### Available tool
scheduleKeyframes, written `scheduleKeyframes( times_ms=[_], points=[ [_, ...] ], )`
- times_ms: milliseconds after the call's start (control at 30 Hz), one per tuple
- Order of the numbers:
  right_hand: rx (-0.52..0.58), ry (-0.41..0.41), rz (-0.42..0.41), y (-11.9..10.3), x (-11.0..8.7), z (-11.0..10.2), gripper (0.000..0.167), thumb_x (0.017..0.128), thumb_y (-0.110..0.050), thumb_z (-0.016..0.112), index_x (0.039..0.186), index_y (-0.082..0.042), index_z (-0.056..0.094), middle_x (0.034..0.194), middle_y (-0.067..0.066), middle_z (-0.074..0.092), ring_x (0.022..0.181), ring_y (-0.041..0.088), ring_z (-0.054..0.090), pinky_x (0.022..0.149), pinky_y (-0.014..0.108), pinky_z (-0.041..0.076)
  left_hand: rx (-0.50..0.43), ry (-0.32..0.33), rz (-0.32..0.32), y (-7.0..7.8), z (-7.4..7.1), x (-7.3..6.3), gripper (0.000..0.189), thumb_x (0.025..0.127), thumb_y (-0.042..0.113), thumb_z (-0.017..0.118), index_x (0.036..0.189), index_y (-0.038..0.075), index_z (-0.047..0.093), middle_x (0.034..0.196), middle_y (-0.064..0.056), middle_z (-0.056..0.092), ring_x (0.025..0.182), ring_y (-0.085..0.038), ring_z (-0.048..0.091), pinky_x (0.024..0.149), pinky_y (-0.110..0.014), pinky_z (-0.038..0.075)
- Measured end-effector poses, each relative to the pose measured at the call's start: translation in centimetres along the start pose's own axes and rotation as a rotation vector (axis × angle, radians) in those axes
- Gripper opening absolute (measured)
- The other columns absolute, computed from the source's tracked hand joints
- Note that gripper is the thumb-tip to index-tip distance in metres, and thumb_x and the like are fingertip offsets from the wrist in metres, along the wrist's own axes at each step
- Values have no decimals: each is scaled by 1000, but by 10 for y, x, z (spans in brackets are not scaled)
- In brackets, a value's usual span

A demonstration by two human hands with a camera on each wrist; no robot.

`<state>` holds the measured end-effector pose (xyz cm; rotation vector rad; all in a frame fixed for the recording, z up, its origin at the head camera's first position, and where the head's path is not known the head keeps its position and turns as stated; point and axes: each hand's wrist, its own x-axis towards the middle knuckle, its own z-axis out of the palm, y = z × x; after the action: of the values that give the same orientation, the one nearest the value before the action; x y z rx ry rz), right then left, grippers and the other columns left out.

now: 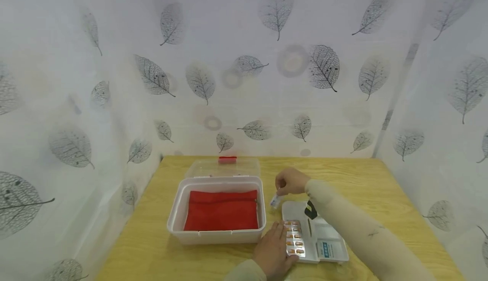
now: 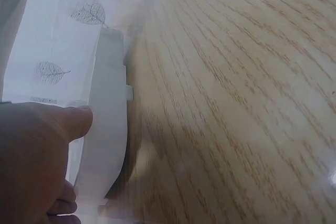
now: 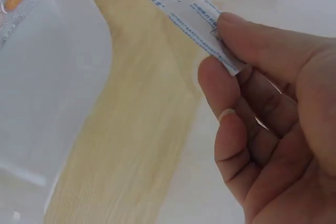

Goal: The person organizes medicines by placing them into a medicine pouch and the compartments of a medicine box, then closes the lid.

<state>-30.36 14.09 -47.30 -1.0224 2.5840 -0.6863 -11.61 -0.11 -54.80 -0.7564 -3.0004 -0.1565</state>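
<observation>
Between thumb and index finger, my right hand (image 1: 291, 181) pinches one end of a wrapped adhesive bandage (image 3: 184, 11), white with blue print. It is held in the air between the white box and an open white plastic case (image 1: 292, 208). My left hand (image 1: 270, 251) rests on the left edge of that case, fingers extended beside a blister pack of orange capsules (image 1: 294, 243). In the left wrist view, the left thumb (image 2: 79, 121) lies over the case's side wall (image 2: 107, 114). A blue-and-white packet (image 1: 330, 250) sits in the case's right half.
Left of the hands stands a white box (image 1: 213, 237) holding a red zippered pouch (image 1: 223, 215). Its clear lid (image 1: 198, 168) is folded open toward the back. Leaf-printed sheeting (image 1: 244, 103) encloses the wooden table (image 1: 145, 230) at the back and sides.
</observation>
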Motion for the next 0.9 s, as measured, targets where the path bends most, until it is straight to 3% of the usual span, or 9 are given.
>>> scheduleKeyframes(
  times_ms=[233, 567, 733, 900],
  points=[
    [158, 109, 23, 22, -56, -25, 13, 83, -20, 76, 78, -18, 64, 72, -7, 61, 65, 10, 54, 57, 26, 47, 12, 25, 20, 2, 1, 0, 78, 88, 60, 55, 137, -1, 49, 143, -14, 46, 132, -27, 43, 106, -32, 37],
    [322, 116, 185, 56, -138, -27, 17, 86, -25, 73, 87, -10, 64, 79, 3, 62, 70, 14, 56, 61, 29, 49, 44, 37, 23, 2, 9, 1, 79, 89, 62, 52, 137, 0, 49, 143, -13, 46, 132, -27, 43, 105, -32, 38],
    [362, 121, 240, 64, -159, -21, 22, 86, -28, 73, 90, -9, 64, 77, 5, 60, 67, 16, 57, 59, 30, 49, 36, 39, 17, 1, 10, 1, 79, 88, 62, 52, 137, 0, 49, 143, -12, 46, 132, -26, 43, 105, -32, 37],
    [353, 139, 273, 69, -166, -13, 21, 86, -26, 73, 90, -8, 64, 73, 4, 59, 64, 17, 57, 56, 28, 48, 38, 59, 13, 1, 7, 0, 78, 88, 60, 55, 136, -1, 49, 142, -13, 47, 130, -26, 45, 105, -32, 38]
  ],
)
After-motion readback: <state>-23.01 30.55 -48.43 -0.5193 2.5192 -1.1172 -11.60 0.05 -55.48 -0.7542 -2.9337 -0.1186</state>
